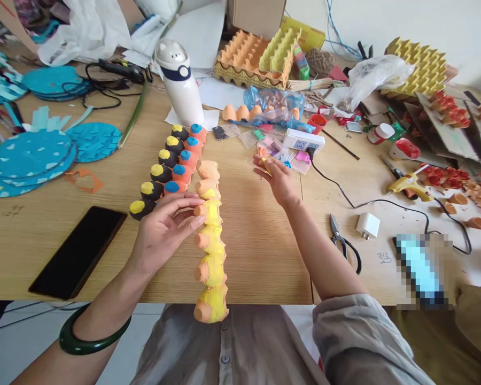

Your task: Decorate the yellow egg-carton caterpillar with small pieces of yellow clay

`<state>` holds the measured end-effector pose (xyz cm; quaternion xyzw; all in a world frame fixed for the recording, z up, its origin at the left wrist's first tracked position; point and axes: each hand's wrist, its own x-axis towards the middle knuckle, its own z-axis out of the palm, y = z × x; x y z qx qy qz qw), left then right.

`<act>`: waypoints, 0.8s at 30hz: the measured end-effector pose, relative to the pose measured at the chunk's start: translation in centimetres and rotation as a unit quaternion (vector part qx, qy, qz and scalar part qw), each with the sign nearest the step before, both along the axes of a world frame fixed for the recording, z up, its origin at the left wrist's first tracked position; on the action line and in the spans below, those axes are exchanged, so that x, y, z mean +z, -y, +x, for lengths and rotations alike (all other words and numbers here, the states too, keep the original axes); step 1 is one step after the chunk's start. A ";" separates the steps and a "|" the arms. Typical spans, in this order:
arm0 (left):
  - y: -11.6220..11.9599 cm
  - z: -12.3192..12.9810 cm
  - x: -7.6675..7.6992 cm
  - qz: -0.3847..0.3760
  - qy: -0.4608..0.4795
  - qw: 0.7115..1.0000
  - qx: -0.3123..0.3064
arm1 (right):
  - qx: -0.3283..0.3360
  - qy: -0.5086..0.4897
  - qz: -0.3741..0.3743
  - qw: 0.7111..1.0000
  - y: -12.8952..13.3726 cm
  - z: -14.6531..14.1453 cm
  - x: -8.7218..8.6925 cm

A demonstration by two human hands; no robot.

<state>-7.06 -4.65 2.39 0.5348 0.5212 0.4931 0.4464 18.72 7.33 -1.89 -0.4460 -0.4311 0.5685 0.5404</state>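
Observation:
My left hand (172,224) is closed on an egg carton strip (202,240), pinching one side near its middle. The strip is orange, with yellow clay spread over most of its cups; the far cups are bare orange. Its near end juts past the table edge. My right hand (278,179) is over the table near the small bags of clay, with a small lump of yellow clay (268,163) at its fingers. Left of the strip stand finished-looking rows: a black row with yellow tops (160,171) and an orange row with blue tops (179,171).
A white bottle (180,88) stands behind the rows. A power strip (303,140) trails a cord across the right side, near scissors (340,240), a charger (367,224) and a glue gun (411,184). A dark phone (78,251) lies at left; egg trays (256,59) are at the back.

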 end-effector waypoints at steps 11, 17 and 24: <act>-0.8 1.4 -1.6 0.010 -0.003 0.998 -0.059 | 0.028 0.011 -0.015 0.999 0.8 2.7 -0.3; -2.1 4.7 -3.6 0.088 -0.125 0.983 -0.097 | 0.076 -0.004 -0.057 0.995 2.3 1.8 0.7; -2.6 5.8 -3.7 0.128 -0.211 0.963 -0.105 | 0.089 -0.051 -0.091 0.991 5.8 0.0 0.3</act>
